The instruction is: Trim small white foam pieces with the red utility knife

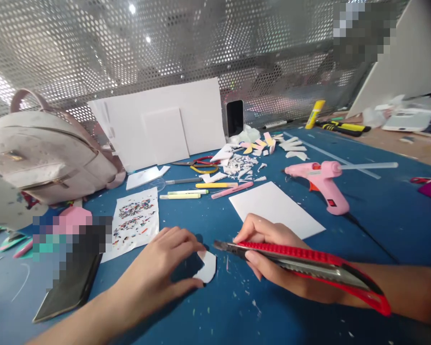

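My left hand (161,268) rests on the blue cutting mat (380,211), fingers curled, pinching a small white cut-out piece (207,267) flat against the mat. My right hand (273,258) is closed round a red utility knife (301,261). The knife's blade tip points left, just right of and slightly above the white piece. A white sheet (276,209) lies right behind my right hand.
A pink glue gun (321,179) with a glue stick lies at the right. Pens, scissors (201,164) and paper scraps lie mid-mat. White boards (165,124) lean on the perforated metal wall. A pale backpack (43,153) stands left, a dark phone (72,287) near my left arm.
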Demonstrator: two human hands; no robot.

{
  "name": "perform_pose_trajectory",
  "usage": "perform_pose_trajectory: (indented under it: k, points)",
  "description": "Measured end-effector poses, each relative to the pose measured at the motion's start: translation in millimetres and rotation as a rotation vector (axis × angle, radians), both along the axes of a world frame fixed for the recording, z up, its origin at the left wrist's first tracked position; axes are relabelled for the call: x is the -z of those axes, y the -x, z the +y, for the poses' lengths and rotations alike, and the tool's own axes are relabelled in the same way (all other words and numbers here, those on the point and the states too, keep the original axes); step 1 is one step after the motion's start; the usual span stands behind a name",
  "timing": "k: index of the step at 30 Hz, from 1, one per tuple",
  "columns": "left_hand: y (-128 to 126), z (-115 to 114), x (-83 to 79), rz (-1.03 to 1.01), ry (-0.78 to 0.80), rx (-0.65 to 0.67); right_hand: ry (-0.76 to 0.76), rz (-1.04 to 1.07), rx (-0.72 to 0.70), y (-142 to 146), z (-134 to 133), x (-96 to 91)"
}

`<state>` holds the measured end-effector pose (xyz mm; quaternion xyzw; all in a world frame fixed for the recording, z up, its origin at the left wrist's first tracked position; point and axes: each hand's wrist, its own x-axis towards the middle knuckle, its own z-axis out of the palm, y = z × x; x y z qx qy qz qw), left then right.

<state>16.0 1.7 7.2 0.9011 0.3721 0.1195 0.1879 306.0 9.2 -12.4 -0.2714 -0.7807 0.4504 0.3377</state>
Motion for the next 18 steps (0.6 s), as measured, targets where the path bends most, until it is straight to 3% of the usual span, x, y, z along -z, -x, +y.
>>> perform_pose_trajectory:
  k: [4,8,11,15,18]
  points:
    - [-5,-18,11.0,-0.002,-0.195,-0.029,0.047,-0.041,-0.045,4,-5,-2.2]
    - [-3,-21,22.7,-0.028,-0.282,-0.06,0.02,-0.073,-0.052,7,-7,-3.8]
    - [-2,-20,30.8,-0.082,-0.322,-0.071,-0.125,-0.099,-0.036,7,-7,-0.7]
    - [-4,-18,36.8,-0.137,-0.367,-0.075,-0.446,-0.153,0.037,7,-12,9.2]
    - [-6,-18,38.7,-0.172,-0.369,-0.096,-0.539,-0.272,0.097,8,-22,14.7]
